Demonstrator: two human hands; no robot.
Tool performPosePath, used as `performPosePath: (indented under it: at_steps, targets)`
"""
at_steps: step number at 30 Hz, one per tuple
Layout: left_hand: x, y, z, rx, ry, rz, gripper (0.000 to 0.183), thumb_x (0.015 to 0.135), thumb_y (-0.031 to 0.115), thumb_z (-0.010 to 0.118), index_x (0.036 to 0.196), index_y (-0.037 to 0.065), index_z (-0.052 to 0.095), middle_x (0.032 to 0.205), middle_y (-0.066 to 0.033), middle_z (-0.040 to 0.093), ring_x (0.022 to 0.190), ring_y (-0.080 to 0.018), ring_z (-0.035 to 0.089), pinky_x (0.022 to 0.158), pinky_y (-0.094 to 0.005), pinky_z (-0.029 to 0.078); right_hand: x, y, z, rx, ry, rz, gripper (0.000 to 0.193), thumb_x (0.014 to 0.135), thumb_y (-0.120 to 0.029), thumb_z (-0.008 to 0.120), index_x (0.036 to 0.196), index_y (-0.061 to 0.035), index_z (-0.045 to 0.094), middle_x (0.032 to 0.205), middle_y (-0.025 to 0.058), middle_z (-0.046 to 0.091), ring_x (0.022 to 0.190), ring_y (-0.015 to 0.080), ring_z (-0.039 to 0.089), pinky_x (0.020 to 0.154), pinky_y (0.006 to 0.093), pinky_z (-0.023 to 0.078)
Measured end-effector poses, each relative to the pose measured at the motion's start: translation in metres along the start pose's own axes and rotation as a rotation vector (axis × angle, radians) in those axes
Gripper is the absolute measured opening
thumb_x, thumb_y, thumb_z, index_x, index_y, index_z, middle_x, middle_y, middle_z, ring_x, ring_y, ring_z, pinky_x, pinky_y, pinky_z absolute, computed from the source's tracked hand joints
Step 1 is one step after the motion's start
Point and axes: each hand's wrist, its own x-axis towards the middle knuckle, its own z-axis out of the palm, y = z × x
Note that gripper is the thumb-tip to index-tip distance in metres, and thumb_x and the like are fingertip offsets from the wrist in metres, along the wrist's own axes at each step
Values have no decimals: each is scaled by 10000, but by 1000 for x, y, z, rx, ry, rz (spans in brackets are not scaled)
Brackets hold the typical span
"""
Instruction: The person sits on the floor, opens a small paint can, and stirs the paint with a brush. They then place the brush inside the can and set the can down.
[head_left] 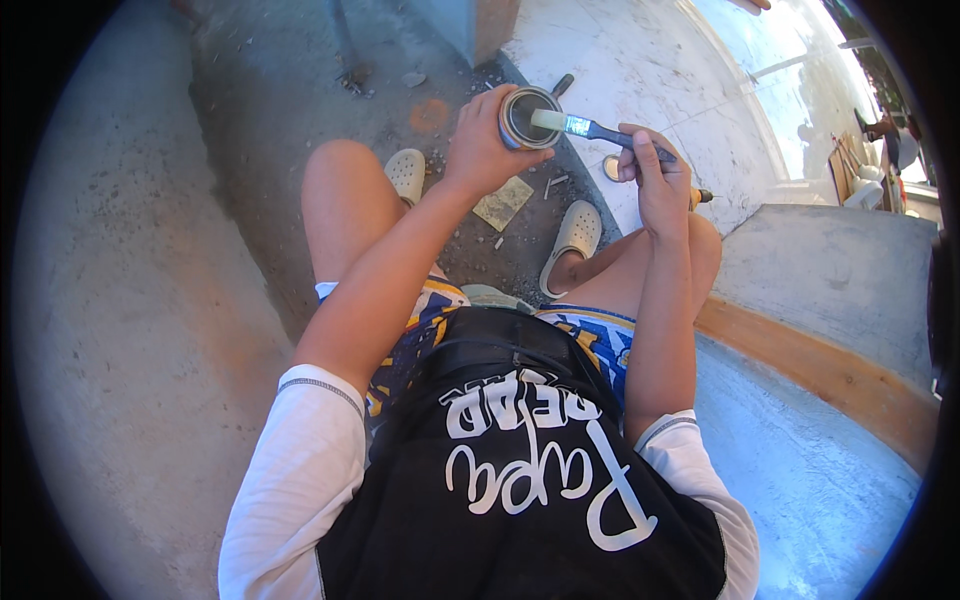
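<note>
My left hand (482, 150) is wrapped round a small open metal can (518, 138), holding it up above the ground between my knees. The inside of the can looks dark, and how full it is cannot be made out. In my right hand (655, 178) is a paintbrush (606, 133), gripped by its dark handle. Its pale bristles point left and lie over the can's mouth, at or just inside the rim. Close beside my right fingers, a round gold-coloured disc (611, 167), like a can lid, rests on the white board.
A white board (640, 60) spans the far right. A dark-handled tool (563, 85) lies on its edge, and a yellow-and-black tool (700, 198) shows past my right knee. A yellowish square sheet (503, 204) lies on gritty ground by my shoes. A wooden plank (810, 370) runs right; a person (895, 140) is beyond.
</note>
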Motion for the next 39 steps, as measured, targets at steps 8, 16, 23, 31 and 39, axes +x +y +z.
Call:
performPosePath:
  at_steps: [8, 16, 23, 31, 39]
  targets:
    - [4, 4, -4, -140, 30, 79, 958, 646, 328, 1001, 1401, 39, 487, 1293, -139, 592, 1223, -282, 601, 1036, -402, 501, -1, -2, -5, 245, 6, 8, 360, 1091, -262, 569, 1191, 64, 685, 761, 44, 593, 687, 129, 520, 667, 298, 475]
    - [2, 7, -4, -144, 52, 106, 977, 637, 336, 1014, 1391, 46, 464, 1286, -125, 573, 1196, -262, 615, 1021, -387, 518, 0, -1, -9, 392, -12, -34, 350, 1105, -240, 529, 1189, 63, 684, 751, 52, 590, 685, 143, 512, 675, 325, 469]
    - [0, 7, -4, -154, 28, 116, 986, 637, 328, 1018, 1387, 52, 441, 1267, -115, 591, 1172, -234, 630, 1002, -368, 530, -1, -2, -7, 504, -20, -81, 331, 1074, -232, 603, 1165, 69, 706, 743, 46, 609, 671, 123, 525, 637, 290, 454]
    - [-1, 7, 0, -316, -17, 3, 1000, 596, 338, 1025, 1367, 35, 466, 1259, -135, 611, 1182, -272, 634, 1014, -395, 521, -1, -3, -6, 441, -25, -61, 331, 1068, -248, 618, 1162, 51, 723, 758, 31, 622, 681, 111, 540, 639, 268, 464]
    - [-3, 5, 2, -153, -193, -56, 953, 623, 339, 992, 1374, 58, 477, 1292, -149, 596, 1243, -342, 580, 1048, -449, 489, -10, -7, 17, -239, -7, -134, 230, 1028, -232, 683, 1139, -46, 761, 803, 37, 680, 730, 86, 613, 678, 243, 502]
